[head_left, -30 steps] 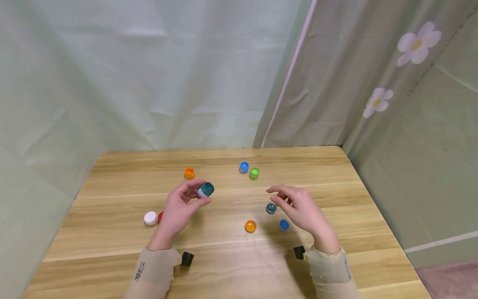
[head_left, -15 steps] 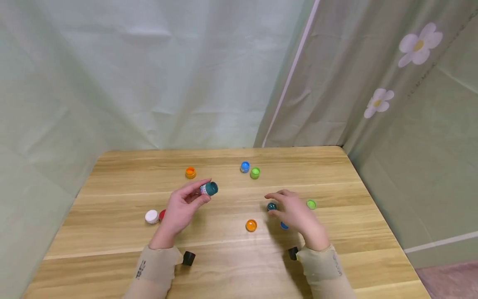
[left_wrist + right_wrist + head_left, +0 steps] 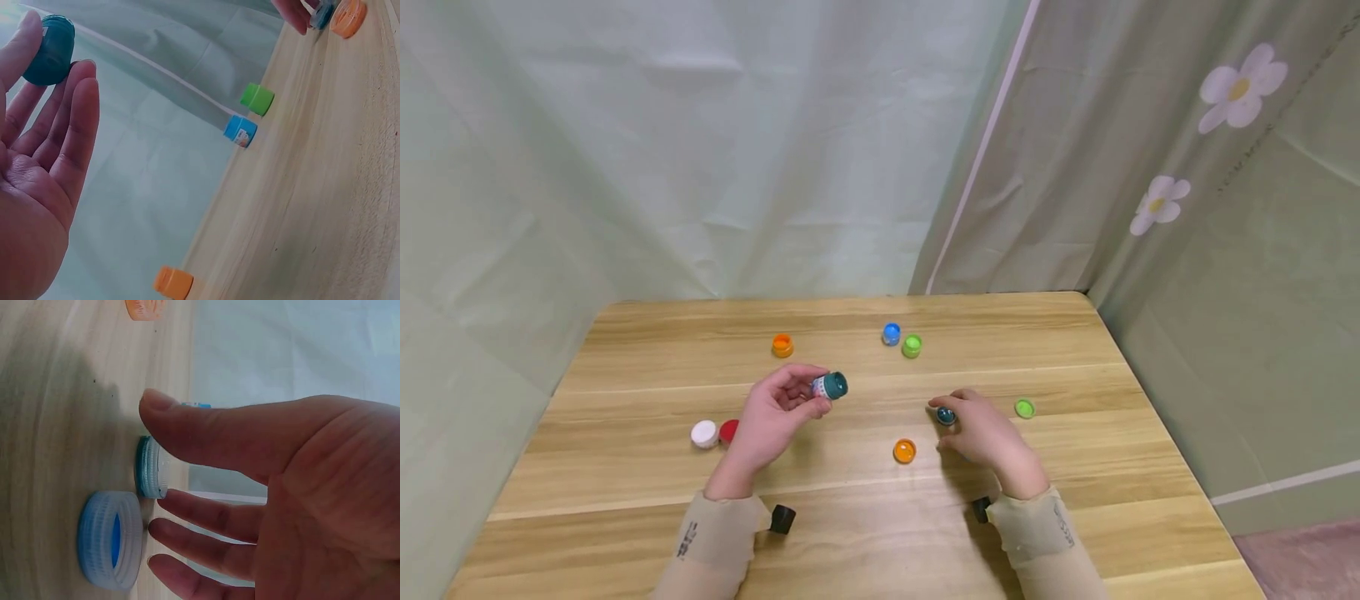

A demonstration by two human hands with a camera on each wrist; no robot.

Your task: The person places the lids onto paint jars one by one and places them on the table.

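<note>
My left hand [image 3: 767, 425] holds a small teal paint jar [image 3: 830, 386] above the table, between thumb and fingers. The uncapped jar leans with its mouth toward the right. In the left wrist view the jar [image 3: 53, 53] sits by the thumb, above the spread lower fingers. Low over the table, my right hand [image 3: 988, 437] reaches around a teal lid [image 3: 946, 415] lying there. The right wrist view has thumb and fingers apart, with the teal lid [image 3: 149, 469] between them, close to a fingertip. A blue lid [image 3: 94, 540] lies just beside it, mostly hidden in the head view.
Open jars in orange [image 3: 782, 346], blue [image 3: 891, 335] and green [image 3: 912, 347] stand toward the back. An orange lid [image 3: 905, 452] and a green lid [image 3: 1025, 408] lie on the wooden table [image 3: 865, 533]. A white container [image 3: 704, 434] and a red one [image 3: 728, 431] are by the left forearm.
My right hand has moved down and left, closer around the teal lid, uncovering the green lid and covering the blue one. The teal jar has shifted slightly right in my left hand's grip and tilted further.
</note>
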